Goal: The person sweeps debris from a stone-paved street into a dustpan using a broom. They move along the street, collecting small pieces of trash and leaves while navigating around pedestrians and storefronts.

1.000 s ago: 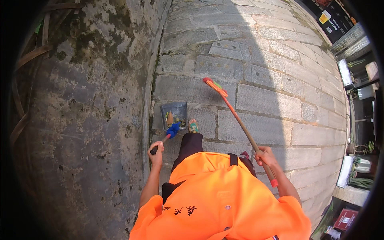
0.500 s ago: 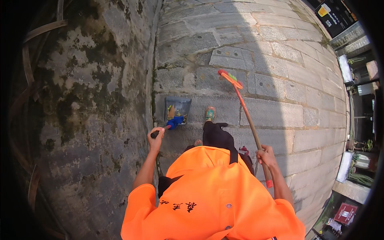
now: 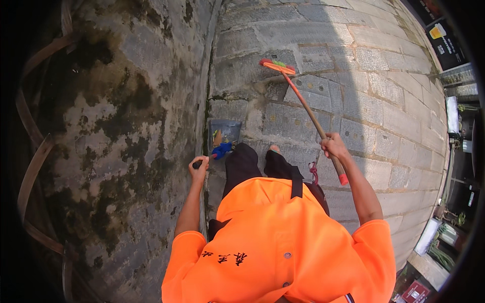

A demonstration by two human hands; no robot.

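Observation:
My left hand (image 3: 200, 165) is closed round the dark handle of a dustpan (image 3: 227, 129), low beside the wall. Its grey pan holds leaves and a brown scrap, and a bundle of blue material (image 3: 221, 150) covers the joint with the handle. In my right hand (image 3: 334, 145) is the wooden handle of a broom (image 3: 308, 108), gripped near its red end cap. The broom slants forward and to the left. Its orange head (image 3: 278, 66), with red and green bristles, is at the paving ahead of my feet.
A stained, mossy wall (image 3: 121, 151) runs along my left. Stone paving (image 3: 374, 108) stretches ahead and to the right, partly in shadow. At the far right are a dark sign (image 3: 444, 45) and potted plants (image 3: 459, 218). A pink cord (image 3: 313, 174) hangs at my right hip.
I have stepped forward along the wall, with the dustpan moving along. My right hand has moved forward, and the broom head now reaches further ahead and to the left.

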